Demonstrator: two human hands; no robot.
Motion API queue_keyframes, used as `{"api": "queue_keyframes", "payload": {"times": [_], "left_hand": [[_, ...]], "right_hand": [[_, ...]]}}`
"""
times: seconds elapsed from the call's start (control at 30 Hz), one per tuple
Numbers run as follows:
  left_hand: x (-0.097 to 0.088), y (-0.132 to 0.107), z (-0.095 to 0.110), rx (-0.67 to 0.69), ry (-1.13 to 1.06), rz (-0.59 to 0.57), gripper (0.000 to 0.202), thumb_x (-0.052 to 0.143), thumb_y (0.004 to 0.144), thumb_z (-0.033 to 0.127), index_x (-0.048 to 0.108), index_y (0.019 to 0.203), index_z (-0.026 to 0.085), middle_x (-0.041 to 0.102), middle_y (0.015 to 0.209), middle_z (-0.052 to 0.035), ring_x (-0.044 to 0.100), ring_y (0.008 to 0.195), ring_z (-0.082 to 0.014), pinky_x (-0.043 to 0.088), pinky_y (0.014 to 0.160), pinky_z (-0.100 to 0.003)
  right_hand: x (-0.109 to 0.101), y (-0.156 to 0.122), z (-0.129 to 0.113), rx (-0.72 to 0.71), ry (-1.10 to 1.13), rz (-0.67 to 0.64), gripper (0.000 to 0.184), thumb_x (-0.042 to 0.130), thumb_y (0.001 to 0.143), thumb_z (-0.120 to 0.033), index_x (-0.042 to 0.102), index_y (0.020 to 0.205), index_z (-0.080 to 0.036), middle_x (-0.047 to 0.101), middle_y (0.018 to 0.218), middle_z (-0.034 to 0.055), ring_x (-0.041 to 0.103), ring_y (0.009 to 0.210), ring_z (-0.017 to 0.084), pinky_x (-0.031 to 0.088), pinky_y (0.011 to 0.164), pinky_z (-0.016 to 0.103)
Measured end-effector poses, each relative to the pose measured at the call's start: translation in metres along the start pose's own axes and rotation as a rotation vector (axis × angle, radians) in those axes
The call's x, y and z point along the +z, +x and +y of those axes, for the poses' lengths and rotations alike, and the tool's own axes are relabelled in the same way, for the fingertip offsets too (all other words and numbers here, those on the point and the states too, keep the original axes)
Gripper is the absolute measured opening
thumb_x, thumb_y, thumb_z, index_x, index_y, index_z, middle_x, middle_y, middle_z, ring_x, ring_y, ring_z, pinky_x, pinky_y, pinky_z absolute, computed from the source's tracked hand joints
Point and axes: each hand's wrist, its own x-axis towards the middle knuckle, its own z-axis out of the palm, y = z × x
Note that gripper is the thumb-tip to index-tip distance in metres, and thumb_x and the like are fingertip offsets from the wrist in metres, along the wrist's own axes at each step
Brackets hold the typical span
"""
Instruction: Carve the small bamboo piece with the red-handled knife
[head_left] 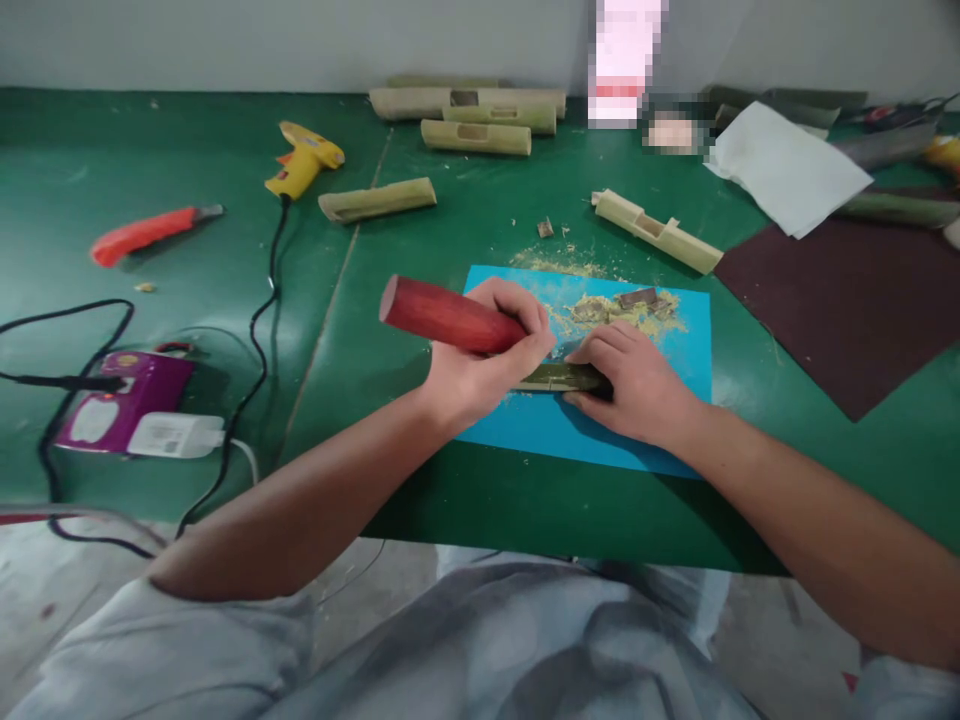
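My left hand (491,350) is wrapped round a tool with a thick red wooden handle (442,312); the handle sticks out up and to the left, and the blade end is hidden under my fingers. My right hand (634,378) presses down on a short green bamboo piece (559,377) lying on a blue mat (679,345). The tool meets the bamboo between the two hands. Yellowish shavings (611,310) and a small dark chip lie on the mat just beyond my fingers.
On the green table (450,500): several cut bamboo sections (476,110) at the back, one notched piece (656,232), a yellow glue gun (304,158) with black cord, an orange utility knife (146,232), a purple device (124,405), dark sandpaper (847,300), white paper (787,165).
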Motion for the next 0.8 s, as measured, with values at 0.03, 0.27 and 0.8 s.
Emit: {"api": "queue_keyframes", "payload": {"times": [0.03, 0.27, 0.8], "left_hand": [[-0.002, 0.002, 0.002, 0.003, -0.003, -0.021, 0.038, 0.089, 0.092, 0.051, 0.066, 0.086, 0.022, 0.071, 0.084, -0.0012, 0.069, 0.073, -0.0149, 0.061, 0.070, -0.031], [-0.013, 0.003, 0.012, 0.054, 0.060, -0.137, 0.025, 0.079, 0.101, 0.045, 0.071, 0.115, 0.026, 0.074, 0.106, -0.0050, 0.074, 0.089, -0.0201, 0.064, 0.081, -0.037], [-0.016, 0.006, 0.012, 0.337, 0.726, -0.508, 0.052, 0.053, 0.113, 0.064, 0.067, 0.089, 0.019, 0.067, 0.074, -0.0018, 0.057, 0.064, -0.0143, 0.040, 0.061, -0.030]], "right_hand": [[0.000, 0.000, 0.000, -0.002, 0.006, 0.005, 0.020, 0.076, 0.095, -0.036, 0.066, 0.108, -0.024, 0.075, 0.106, 0.0111, 0.067, 0.103, 0.033, 0.052, 0.093, 0.049], [-0.002, -0.002, 0.001, -0.007, 0.054, 0.195, 0.040, 0.080, 0.096, -0.052, 0.066, 0.122, -0.025, 0.077, 0.123, 0.0133, 0.070, 0.117, 0.037, 0.058, 0.102, 0.057], [-0.011, 0.008, -0.032, -0.020, 0.459, 0.413, 0.040, 0.082, 0.099, -0.055, 0.073, 0.131, -0.034, 0.077, 0.121, 0.0062, 0.072, 0.109, 0.027, 0.064, 0.095, 0.049]]}}
